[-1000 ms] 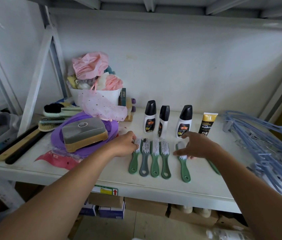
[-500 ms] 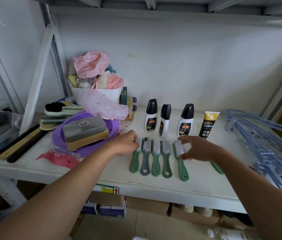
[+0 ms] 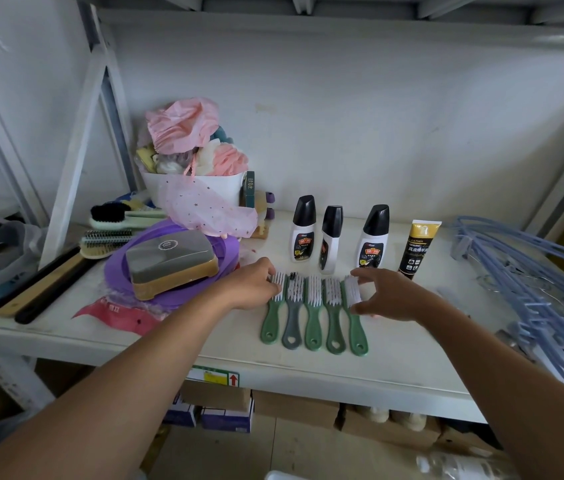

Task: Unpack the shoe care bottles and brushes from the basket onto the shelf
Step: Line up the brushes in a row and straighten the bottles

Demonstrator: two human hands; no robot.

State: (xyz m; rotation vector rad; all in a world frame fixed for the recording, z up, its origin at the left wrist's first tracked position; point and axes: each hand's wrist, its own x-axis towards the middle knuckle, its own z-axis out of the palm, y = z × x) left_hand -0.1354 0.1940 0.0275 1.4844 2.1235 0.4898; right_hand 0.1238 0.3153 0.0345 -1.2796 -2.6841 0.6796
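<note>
Five brushes (image 3: 313, 317) lie side by side near the shelf (image 3: 412, 358) front edge, three bottles (image 3: 329, 244) upright behind. My right hand (image 3: 395, 296) pinches the rightmost brush (image 3: 358, 330) by its bristle head. My left hand (image 3: 256, 289) touches the leftmost brush (image 3: 270, 323), fingers bent, grip unclear. The white tub (image 3: 228, 188) at back left holds pink cloths and sponges.

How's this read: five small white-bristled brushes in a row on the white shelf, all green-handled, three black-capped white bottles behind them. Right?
Not all green: in the head view the second from the left is a grey-handled brush; the other four brushes are green-handled. Rest holds: five in a row on the white shelf, three black-capped white bottles behind.
</note>
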